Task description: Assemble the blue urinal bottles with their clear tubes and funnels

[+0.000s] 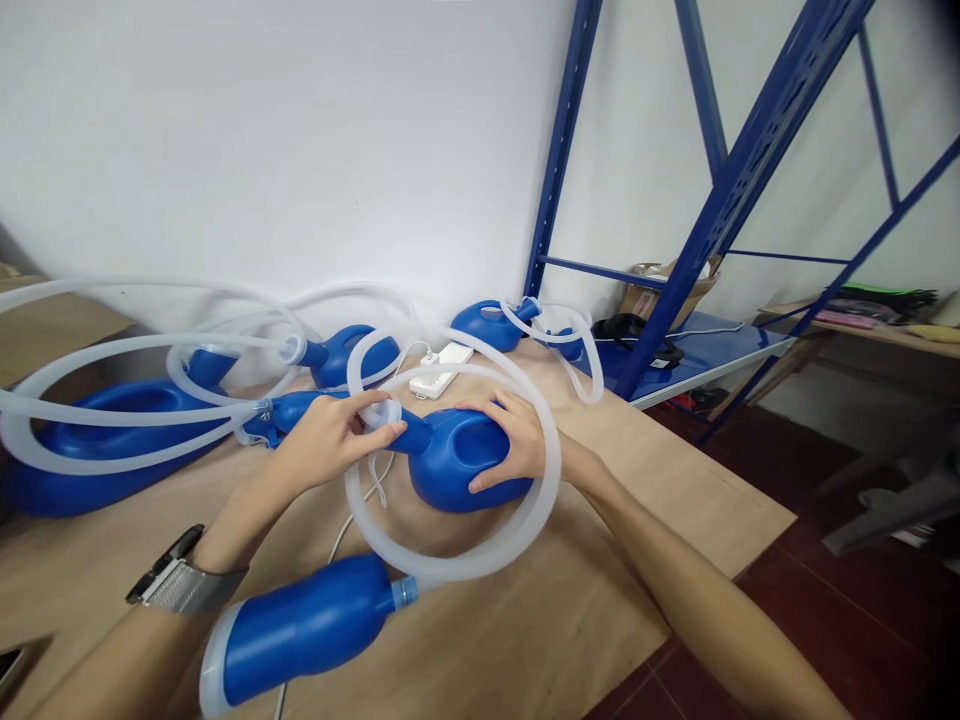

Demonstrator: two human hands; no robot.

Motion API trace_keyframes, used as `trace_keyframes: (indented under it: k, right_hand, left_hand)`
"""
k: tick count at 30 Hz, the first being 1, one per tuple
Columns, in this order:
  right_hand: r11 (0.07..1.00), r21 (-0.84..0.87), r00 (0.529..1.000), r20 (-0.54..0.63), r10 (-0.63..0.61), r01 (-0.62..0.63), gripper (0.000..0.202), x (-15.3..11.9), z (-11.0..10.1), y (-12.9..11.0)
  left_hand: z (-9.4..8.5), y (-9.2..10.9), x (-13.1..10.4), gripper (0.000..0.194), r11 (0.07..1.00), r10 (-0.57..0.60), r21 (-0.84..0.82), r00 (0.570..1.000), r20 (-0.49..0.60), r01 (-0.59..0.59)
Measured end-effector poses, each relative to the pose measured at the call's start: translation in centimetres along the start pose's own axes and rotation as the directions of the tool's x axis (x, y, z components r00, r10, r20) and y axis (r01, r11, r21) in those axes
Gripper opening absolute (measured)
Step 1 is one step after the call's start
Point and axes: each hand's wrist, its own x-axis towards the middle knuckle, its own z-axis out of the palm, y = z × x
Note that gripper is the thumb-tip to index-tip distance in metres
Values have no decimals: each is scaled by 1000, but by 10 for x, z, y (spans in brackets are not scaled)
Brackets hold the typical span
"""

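Note:
A blue plastic bottle with a loop handle (442,462) lies on its side on the wooden table (592,600). My left hand (341,435) pinches the translucent cap (384,412) at the bottle's neck between thumb and fingers. The bottle's body is gripped by my right hand (517,437), thumb below and fingers above. A clear hose (551,470) loops around the bottle and passes over my right wrist area. It runs to a blue cylinder with a clear end (300,630), which lies nearer to me.
More blue bottles with hoses lie at the left (127,410) and back (487,325). A white power strip (442,370) with cables sits behind. Blue metal shelving (697,250) stands at the right; a phone corner (9,665) shows at the lower left.

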Motion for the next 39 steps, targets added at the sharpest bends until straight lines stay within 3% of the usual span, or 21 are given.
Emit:
trace_keyframes:
  k: [4,7,10,14,19,24,32,35,39]
  right_hand:
    - [1000,5,1000,-16,-18,18,105,-1,2,0]
    - [1000,17,1000,-25,-14,15,106,0,2,0]
    - [999,33,1000,-18,15,-14,107,0,1,-3]
    - [998,23,998,-11,58,-58,105,-1,0,-10]
    - [997,12,996,-39,82,-82,106,-5,6,-15]
    - [999,-12,994,-98,41,-42,104,-5,17,-10]
    - [1000,-30,994,-106,-7,4,99,0,13,-12]
    - [1000,-6,996,-88,23,-24,99,1,10,-13]
    - [1000,25,996,-85,-15,17,101,2,6,-10]
  left_hand:
    - [-6,12,3,68,997,-73,38,995,63,71]
    - [-6,19,1,69,979,-62,196,995,73,47]
    - [4,28,-6,69,903,-74,427,996,46,47]
    - [23,43,-15,77,789,-172,591,984,-55,170]
    - [33,42,-10,87,879,-206,405,966,-155,252]
    - [32,26,-1,71,946,-174,237,962,-209,223]
    - [34,16,0,77,943,-141,275,972,-186,189]
    - [30,16,-2,82,941,-116,302,985,-130,150]
    - [4,14,-6,92,963,-73,266,993,94,46]
